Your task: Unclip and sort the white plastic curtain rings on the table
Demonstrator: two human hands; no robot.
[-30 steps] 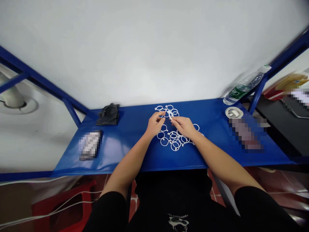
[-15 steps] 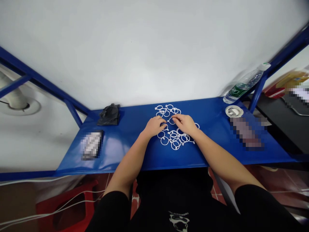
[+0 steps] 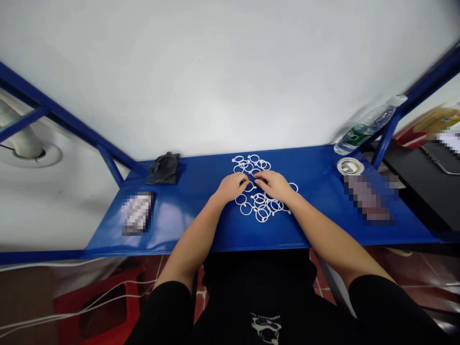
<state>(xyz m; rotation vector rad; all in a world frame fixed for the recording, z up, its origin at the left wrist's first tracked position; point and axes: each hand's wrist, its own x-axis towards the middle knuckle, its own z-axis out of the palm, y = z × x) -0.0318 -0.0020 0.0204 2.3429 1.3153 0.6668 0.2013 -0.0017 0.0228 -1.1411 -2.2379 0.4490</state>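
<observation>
Thin white curtain rings, each with a small tab, lie on a blue table in a near heap and a far group. My left hand is at the left, between the two groups. Its fingers curl toward the thumb on one white ring, whose tab points right. Across from it, my right hand hovers palm down at the near edge of the far group. Its thumb and fingers are apart, with the fingertips beside a ring. The hand partly covers the rings under it.
A black plastic bag and a blurred-out packet lie at the left. At the right are a leaning water bottle, a white coiled roll and a blurred-out object. Blue frame bars rise at the table's sides.
The ring at my right fingertips has moved away from me to the far group, and those fingers have loosened. The ring at my left hand has turned and shifted slightly right and away.
</observation>
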